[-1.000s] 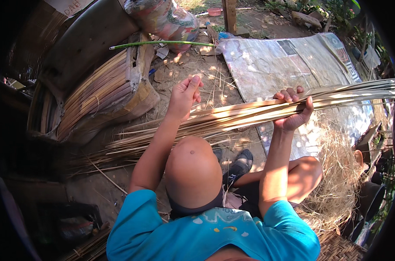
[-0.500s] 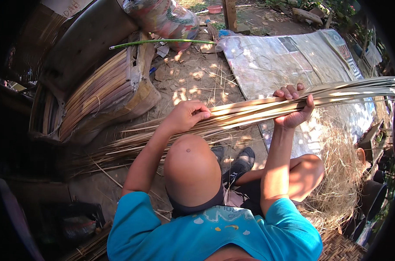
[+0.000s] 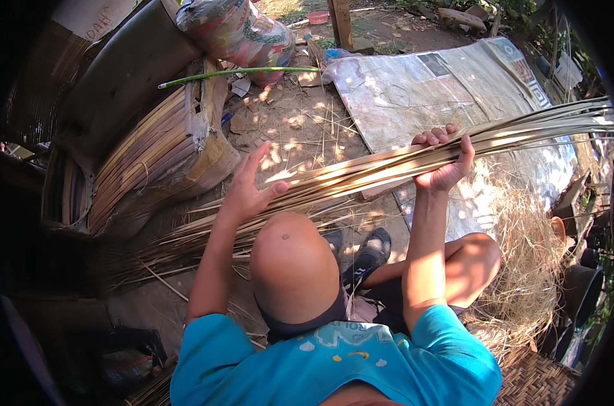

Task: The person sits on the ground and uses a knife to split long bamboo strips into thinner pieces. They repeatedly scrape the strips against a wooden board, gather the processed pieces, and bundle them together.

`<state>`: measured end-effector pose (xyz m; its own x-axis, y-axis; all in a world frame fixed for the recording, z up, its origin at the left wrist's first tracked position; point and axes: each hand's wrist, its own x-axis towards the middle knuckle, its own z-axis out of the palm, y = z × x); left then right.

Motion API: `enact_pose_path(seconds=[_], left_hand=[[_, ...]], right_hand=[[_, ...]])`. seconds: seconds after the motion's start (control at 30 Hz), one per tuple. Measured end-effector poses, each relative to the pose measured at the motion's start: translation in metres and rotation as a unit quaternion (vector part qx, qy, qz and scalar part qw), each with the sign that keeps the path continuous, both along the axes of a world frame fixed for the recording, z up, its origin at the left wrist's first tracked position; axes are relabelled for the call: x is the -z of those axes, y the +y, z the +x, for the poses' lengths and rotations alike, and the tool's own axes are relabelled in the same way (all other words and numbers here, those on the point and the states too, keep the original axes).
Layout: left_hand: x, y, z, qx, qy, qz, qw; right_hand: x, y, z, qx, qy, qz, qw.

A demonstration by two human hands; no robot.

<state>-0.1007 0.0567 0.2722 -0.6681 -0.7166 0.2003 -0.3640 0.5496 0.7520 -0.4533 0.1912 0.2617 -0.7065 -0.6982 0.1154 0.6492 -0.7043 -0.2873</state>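
Note:
A long bundle of pale, flat plant strips (image 3: 368,174) slants across my view from lower left to upper right, over my raised knee. My right hand (image 3: 443,162) is wrapped round it from below, right of the middle, fingertips curled over the top. At the bundle's left part, my left hand (image 3: 248,189) has its thumb and fingers spread wide, with nothing in its grasp. Whether its palm edge touches the strips I cannot tell. More loose strips (image 3: 178,245) lie on the ground at the left, their far ends lost in shadow.
A worn armchair frame (image 3: 151,149) with wooden slats stands at the left, a stuffed sack (image 3: 239,37) behind it. One green stalk (image 3: 239,72) lies across. A printed sheet (image 3: 388,101) covers ground at the far right; shredded fibres (image 3: 523,264) are heaped beside my right knee.
My left hand has let go of the strips, moved left and spread its fingers. My right hand keeps its hold; the bundle's right end has risen slightly. The whole view has shifted a little.

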Motion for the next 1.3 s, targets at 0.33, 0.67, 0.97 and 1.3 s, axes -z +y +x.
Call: enact_pose_path(seconds=[0.33,0.67,0.97,1.3], left_hand=[[0.125,-0.013,0.060,0.119,-0.315,-0.261,0.905],[0.099,-0.028,0.031,-0.019,-0.295,0.027,0.955],[0.010,0.001,0.024,-0.093,-0.345,-0.278,0.892],[-0.068,-0.005,0.076,-0.099,-0.366,-0.320,0.868]], right_hand=[[0.079,-0.010,-0.045,0.005,-0.081,0.013,0.997],[0.051,-0.027,-0.022,0.024,-0.022,0.004,0.999],[0.101,-0.048,-0.030,-0.025,-0.275,0.014,0.961],[0.049,-0.059,0.014,-0.088,-0.339,-0.089,0.932]])
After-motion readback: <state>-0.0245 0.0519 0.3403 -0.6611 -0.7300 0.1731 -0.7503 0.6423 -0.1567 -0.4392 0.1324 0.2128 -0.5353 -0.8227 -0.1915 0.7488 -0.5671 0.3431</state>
